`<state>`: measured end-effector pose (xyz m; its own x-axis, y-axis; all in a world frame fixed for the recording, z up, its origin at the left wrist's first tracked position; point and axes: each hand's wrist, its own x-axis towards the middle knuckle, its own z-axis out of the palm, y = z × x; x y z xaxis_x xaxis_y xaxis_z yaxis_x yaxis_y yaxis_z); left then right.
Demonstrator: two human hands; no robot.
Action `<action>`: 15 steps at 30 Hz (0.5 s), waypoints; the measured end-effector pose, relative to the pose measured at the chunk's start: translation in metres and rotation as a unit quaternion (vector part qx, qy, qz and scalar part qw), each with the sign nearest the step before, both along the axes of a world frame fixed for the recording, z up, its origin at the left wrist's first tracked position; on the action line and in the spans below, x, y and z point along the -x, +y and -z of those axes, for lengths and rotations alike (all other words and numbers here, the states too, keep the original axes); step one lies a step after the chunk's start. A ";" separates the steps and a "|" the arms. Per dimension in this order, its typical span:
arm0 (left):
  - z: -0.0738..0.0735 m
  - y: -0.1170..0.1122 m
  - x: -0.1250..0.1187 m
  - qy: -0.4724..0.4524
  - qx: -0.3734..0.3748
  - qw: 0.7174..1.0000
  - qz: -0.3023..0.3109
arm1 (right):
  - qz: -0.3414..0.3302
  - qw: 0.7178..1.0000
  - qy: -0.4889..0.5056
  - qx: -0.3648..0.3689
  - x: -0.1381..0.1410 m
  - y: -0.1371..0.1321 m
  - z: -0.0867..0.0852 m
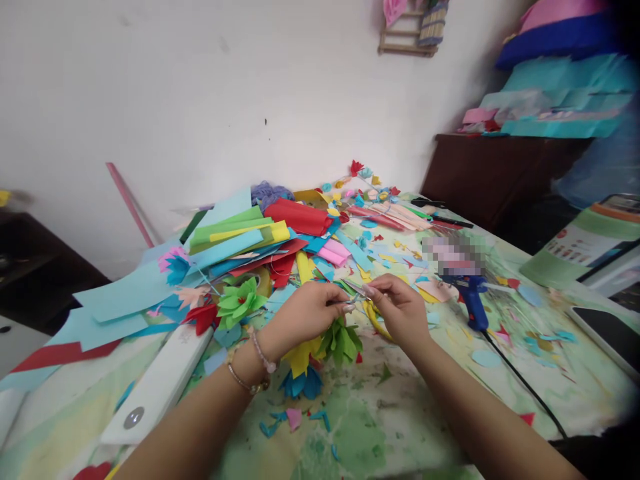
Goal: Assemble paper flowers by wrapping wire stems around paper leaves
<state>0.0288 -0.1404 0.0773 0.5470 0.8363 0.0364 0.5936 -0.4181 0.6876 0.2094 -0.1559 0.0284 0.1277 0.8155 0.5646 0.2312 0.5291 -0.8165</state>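
My left hand (313, 310) is closed in a pinch at the middle of the table; whatever is between the fingertips is too small to make out. Close in front of it, my right hand (400, 310) grips scissors with yellow handles (376, 321), their silver blades pointing up and left past my left fingertips. Beneath my left hand show a green paper flower (341, 341), a yellow paper flower (303, 359) and a blue paper flower (301, 383). Another green paper flower (241, 301) lies left of my left wrist, beside a red one (202, 319).
Folded coloured paper (305, 217) is heaped at the back left. A long white device (155, 393) lies at left. On the right are a blue glue gun (473, 303) with a black cord, a phone (607, 337) and a green container (570, 247). Paper scraps litter the table.
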 end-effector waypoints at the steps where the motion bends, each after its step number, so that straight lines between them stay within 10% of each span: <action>1: 0.000 0.000 -0.001 0.011 -0.006 1.000 -0.003 | 0.018 0.997 -0.053 -0.045 -0.001 -0.002 -0.002; 6: 0.001 0.000 -0.004 0.031 -0.001 0.999 -0.009 | 0.067 0.960 -0.202 -0.181 -0.001 -0.008 -0.005; 15: 0.012 0.003 -0.011 0.011 0.013 0.999 -0.032 | 0.128 0.953 -0.197 -0.191 0.004 -0.016 0.000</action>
<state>0.0395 -0.1375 0.0658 0.4927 0.8702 0.0034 0.6339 -0.3616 0.6837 0.2050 -0.1714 0.0280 0.0119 0.5118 0.8590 0.6415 0.6551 -0.3992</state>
